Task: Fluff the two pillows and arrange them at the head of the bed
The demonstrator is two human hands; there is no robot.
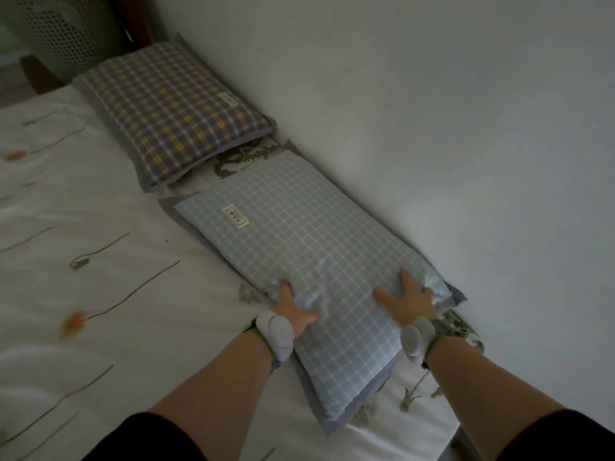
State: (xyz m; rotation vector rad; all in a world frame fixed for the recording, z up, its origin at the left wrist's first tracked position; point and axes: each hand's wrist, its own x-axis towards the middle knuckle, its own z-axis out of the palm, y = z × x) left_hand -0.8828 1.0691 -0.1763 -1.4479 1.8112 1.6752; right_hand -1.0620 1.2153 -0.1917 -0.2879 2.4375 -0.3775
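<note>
A light blue checked pillow [299, 247] lies along the wall at the head of the bed. My left hand [294, 309] grips its near left edge, fingers curled around the side. My right hand [407, 302] presses flat on its top near the wall side, fingers spread. Beyond it a purple and yellow plaid pillow [166, 111] lies flat against the wall, apart from the blue one, with a strip of sheet between them. Both wrists carry grey sensor bands.
The white sheet [100, 227] with printed flowers covers the bed to the left. A plain wall [432, 111] runs along the right. A perforated pale basket [63, 31] stands past the far pillow. The bed's corner edge [462, 434] drops off at the lower right.
</note>
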